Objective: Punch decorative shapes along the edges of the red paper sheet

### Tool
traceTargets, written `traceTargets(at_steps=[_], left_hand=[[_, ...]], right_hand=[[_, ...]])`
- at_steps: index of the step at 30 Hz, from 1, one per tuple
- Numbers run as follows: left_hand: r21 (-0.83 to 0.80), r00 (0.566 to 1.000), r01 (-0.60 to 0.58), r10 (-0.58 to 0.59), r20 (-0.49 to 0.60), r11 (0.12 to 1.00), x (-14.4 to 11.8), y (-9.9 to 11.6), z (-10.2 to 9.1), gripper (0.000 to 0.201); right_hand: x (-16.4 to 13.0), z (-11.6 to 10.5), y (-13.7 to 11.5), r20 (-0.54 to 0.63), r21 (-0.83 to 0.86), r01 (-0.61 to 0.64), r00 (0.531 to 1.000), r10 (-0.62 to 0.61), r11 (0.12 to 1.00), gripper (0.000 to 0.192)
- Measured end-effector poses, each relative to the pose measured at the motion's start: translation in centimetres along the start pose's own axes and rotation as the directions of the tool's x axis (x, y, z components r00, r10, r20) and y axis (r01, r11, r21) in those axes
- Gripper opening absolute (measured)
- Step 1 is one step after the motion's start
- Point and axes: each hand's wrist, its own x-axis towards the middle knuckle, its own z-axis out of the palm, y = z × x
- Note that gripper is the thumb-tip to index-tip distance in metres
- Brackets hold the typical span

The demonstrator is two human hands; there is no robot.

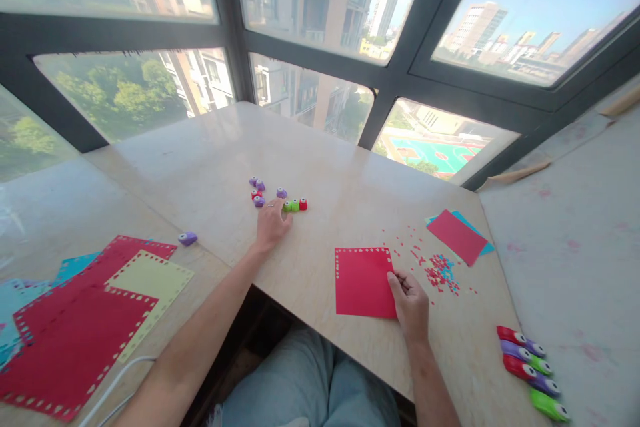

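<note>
On the surface (320, 167), under the windows, everything can be placed from the red sheet (363, 282); it lies flat near the front edge, square-on, its punched border running along the top and left sides; no long axis to speak of. It looks thin, light and floppy, easily creased, best pinched at an edge. The right hand (411, 299) does just that, thumb and fingers closed on the sheet's right edge. Far left of the sheet lies a stack of punched papers (85, 320); right of it, red confetti (440, 272). The left hand (273, 222), beyond and left of the sheet, rests with fingers loosely spread, tips touching a cluster of small punches (280, 197); these look hard, light, graspable whole.
</note>
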Motion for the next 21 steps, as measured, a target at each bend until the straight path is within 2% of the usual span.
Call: traceTargets(at_steps=[6,11,21], left_hand=[[0.011,0.998,-0.054,0.053,0.026,0.998,-0.1,0.3,0.2,0.051],[0.07,0.997,-0.039,0.034,0.073,0.997,0.0,1.1,0.3,0.05],[0.12,0.998,-0.045,0.04,0.041,0.992,0.3,3.0,1.0,0.043]], right_hand=[[-0.1,0.0,0.2,0.008,-0.006,0.011,1.0,-0.011,1.0,0.04],[-0.1,0.0,0.1,0.011,-0.027,0.015,1.0,-0.015,1.0,0.04],[-0.1,0.1,-0.5,0.002,-0.015,0.038,0.999,-0.038,0.999,0.037]])
